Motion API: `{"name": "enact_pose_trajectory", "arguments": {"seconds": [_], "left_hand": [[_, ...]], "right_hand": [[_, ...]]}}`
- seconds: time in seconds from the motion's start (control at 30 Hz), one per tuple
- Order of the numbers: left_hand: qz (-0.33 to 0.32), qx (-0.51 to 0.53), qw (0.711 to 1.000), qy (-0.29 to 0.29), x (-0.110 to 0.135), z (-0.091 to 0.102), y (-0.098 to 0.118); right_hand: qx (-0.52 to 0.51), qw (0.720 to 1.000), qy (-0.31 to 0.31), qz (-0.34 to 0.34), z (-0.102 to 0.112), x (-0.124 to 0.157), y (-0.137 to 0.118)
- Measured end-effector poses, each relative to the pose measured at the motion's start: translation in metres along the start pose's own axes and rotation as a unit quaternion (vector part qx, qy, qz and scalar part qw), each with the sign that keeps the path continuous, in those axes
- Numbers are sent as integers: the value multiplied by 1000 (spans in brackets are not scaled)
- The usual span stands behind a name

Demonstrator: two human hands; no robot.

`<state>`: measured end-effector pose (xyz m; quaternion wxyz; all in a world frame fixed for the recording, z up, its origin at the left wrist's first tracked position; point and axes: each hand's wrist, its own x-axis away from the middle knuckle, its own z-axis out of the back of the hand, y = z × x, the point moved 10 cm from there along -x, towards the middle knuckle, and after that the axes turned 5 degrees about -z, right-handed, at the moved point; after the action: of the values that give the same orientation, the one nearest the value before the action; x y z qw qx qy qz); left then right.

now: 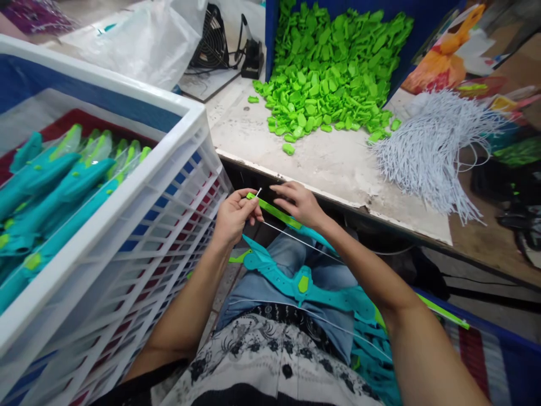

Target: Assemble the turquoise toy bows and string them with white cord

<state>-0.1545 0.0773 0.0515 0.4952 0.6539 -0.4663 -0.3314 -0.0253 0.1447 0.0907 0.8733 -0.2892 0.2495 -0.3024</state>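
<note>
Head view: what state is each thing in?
Left hand, pinching near the cord's end
White cord, nearly straight
Right hand, open, loosely bent
Green strip, tip at the left hand
Teal piece, lying across the lap
Green pieces, heaped loose
White crate, open-topped, loaded
Cord bundle, fanned out
Fan, running or stopped: cannot tell

Before the off-white worktop (pixel 329 163), your bow (pixel 281 277) is teal and lime, your jeans (pixel 247 287) blue, your shirt (pixel 253 363) whitish, patterned black.
</note>
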Motion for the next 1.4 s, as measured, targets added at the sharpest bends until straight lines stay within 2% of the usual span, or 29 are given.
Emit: {"name": "enact_pose_trajectory", "arguments": {"seconds": [0.07,0.13,0.27,0.37,0.43,0.5,0.53,0.6,0.67,0.7,0.77,0.83,0.87,0.93,1.0,1.07,1.13,1.2,1.3,1.4], "left_hand": [[0,2,1000,-2,3,2,0],[-2,4,1000,0,5,5,1],[11,-19,1000,-5,6,12,-1],[-4,-127,992,2,5,17,0],[-77,-236,968,43,7,21,15],[-156,-295,938,93,13,20,31],[-183,-297,931,107,16,18,35],[-208,-276,933,97,19,8,38],[-204,-251,944,56,14,-4,37],[-186,-230,955,38,9,-8,34],[-101,-141,985,23,-5,-8,23],[-2,-12,1000,23,-16,-6,11],[33,40,998,24,-19,-5,8],[45,73,996,26,-22,-1,15],[-19,4,999,45,-23,11,36],[-103,-107,986,75,-17,21,60],[-147,-156,972,94,-10,26,72],[-127,-107,981,96,-6,28,65],[-60,-4,995,80,-5,27,46],[-23,11,999,36,-5,23,38]], "right_hand": [[-64,998,-16,22,-13,-27,-13],[-111,993,-35,34,-21,-41,-23],[-116,991,-39,58,-22,-42,-41],[-94,992,-53,70,-24,-42,-47],[-90,993,-58,57,-22,-51,-34],[-86,996,-5,-2,-2,-70,1],[-84,994,55,-50,17,-79,24],[-81,964,203,-149,62,-84,64],[-82,927,307,-197,91,-73,72],[-84,923,324,-189,93,-67,60],[-88,943,297,-125,76,-54,14],[-59,975,212,10,37,-36,-51],[-51,978,191,60,19,-22,-75],[-54,976,185,98,-4,1,-95],[-80,974,201,69,-14,8,-87],[-122,971,206,20,-21,3,-69],[-171,964,204,-14,-26,-4,-57],[-210,954,212,-35,-27,-7,-53],[-228,942,239,-57,-25,-3,-52],[-215,938,266,-63,-19,2,-56]]}}
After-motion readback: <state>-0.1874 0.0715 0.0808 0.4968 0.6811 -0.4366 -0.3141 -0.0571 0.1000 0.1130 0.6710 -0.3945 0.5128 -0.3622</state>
